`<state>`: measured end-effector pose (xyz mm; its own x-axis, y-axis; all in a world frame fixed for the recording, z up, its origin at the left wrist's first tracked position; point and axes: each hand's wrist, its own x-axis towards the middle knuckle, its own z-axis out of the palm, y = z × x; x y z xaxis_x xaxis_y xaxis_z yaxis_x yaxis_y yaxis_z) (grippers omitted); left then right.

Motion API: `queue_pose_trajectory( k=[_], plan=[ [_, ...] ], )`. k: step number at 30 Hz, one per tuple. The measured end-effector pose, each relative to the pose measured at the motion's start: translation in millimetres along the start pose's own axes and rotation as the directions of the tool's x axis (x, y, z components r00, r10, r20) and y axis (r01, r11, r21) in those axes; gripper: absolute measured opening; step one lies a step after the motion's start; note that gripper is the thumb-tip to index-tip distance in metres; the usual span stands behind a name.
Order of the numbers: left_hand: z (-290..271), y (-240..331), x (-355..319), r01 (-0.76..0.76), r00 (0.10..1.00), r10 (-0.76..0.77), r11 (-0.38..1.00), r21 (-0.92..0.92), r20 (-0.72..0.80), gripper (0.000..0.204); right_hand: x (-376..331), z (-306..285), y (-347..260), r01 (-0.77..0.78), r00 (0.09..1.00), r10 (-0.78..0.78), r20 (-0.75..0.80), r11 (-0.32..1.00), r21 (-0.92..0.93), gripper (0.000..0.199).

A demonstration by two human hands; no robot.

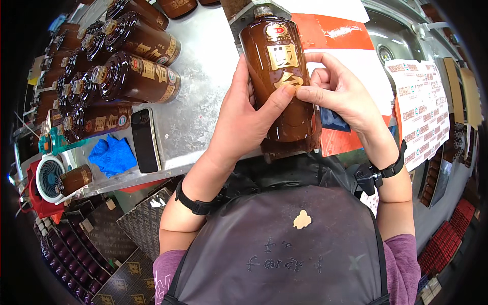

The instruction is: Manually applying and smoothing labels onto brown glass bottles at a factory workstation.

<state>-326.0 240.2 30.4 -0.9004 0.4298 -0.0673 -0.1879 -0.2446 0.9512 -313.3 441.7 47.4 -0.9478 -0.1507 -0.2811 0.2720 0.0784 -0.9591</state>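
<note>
One gold-lettered glossy brown bottle is at the near edge of the grey metal table, clasped by the left hand; the right hand thumbs its front, pinch unclear. Leftward along that edge: one black phone, one crumpled blue cloth.

Here on the metal tabletop, a dark smartphone is seen lying flat; just beside it a crumpled blue cloth is spotted, and further left a round, white-rimmed fan with teal blades is picked out!
</note>
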Motion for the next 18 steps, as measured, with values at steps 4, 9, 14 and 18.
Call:
queue_pose_trajectory(
  k=[4, 9, 14, 18],
  plan=[
    [-2, -1, 1, 0.003, 1.000, -0.002, 0.998, 0.066, -0.005, 0.070, 3, -2, -2, -0.032, 0.999, 0.032, 0.016, 0.999, 0.039, 0.063],
    [-4, -2, 1, -0.010, 1.000, 0.010, 0.995, 0.099, -0.005, 0.075, 6, -4, 2, -0.015, 0.999, 0.013, 0.036, 0.999, 0.032, 0.061],
    [-3, -1, 0, -0.003, 1.000, 0.003, 0.995, 0.102, 0.004, 0.076, 5, -6, 3, -0.028, 0.998, 0.027, 0.050, 0.999, 0.028, 0.061],
    [-5, 1, 3, -0.005, 1.000, 0.007, 0.996, 0.088, -0.019, 0.071, 14, -15, -3, -0.019, 0.998, 0.017, 0.056, 0.999, 0.033, 0.060]
  ],
)
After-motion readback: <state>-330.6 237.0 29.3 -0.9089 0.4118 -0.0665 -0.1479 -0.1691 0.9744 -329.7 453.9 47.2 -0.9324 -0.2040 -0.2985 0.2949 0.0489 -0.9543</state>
